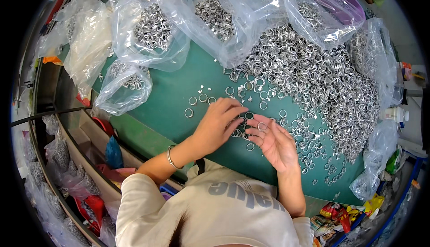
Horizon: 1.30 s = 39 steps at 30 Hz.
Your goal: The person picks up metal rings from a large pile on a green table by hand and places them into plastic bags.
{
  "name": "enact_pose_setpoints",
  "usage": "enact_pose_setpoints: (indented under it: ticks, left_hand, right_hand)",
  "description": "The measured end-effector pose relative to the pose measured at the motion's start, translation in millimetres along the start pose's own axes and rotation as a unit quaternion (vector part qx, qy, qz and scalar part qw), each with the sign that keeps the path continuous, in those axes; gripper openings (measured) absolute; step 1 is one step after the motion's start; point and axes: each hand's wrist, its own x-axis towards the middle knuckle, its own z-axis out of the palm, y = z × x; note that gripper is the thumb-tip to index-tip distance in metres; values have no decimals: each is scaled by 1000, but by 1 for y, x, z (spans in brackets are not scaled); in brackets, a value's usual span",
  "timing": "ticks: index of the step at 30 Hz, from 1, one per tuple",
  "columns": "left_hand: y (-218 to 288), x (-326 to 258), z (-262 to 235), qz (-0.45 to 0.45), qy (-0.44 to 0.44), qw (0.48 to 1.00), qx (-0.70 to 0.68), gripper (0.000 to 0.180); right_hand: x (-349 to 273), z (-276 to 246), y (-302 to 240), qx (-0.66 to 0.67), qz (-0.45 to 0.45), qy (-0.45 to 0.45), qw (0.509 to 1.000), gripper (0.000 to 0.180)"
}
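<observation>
Palm turned up, my right hand (277, 147) has a silver ring (262, 127) lying across its fingers. My left hand (219, 121) hovers just beside it, palm down, its bent fingers apart and pointing at the right hand. No thing shows in the left hand, though its fingertips are partly hidden. Below both hands, a few loose rings (250, 146) lie on the green tabletop (165, 97). Some single rings (189, 112) sit to the left, near small pale bits. A large heap of silver rings (313, 63) spreads over the right side.
Open clear plastic bags of rings (153, 25) stand along the far edge, with a smaller bag (127, 83) at the left. A purple basin (345, 5) is at the far right. Partitioned shelving (80, 139) stands at the left. Snack packets (336, 215) lie at the lower right.
</observation>
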Motion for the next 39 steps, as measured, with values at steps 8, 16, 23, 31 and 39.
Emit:
enact_pose_setpoints:
  ticks: [8, 16, 23, 31, 39]
  left_hand:
    - [7, -4, 3, -11, 15, 997, -68, 27]
    - [22, 4, -6, 53, -61, 993, -81, 26]
    - [19, 3, -1, -52, -50, 978, -197, 16]
    - [18, 1, -6, -266, -119, 846, -446, 18]
    - [23, -1, -3, -256, -126, 845, -451, 18]
  right_hand:
    - [-9, 11, -1, 24, 19, 15, 999, 43]
    - [-12, 11, 0, 2, 42, -7, 999, 45]
    - [-17, 9, 2, -11, 43, -38, 998, 40]
    - [-21, 9, 9, -286, -125, 48, 949, 23]
    - [-18, 6, 11, -231, -128, 50, 963, 12]
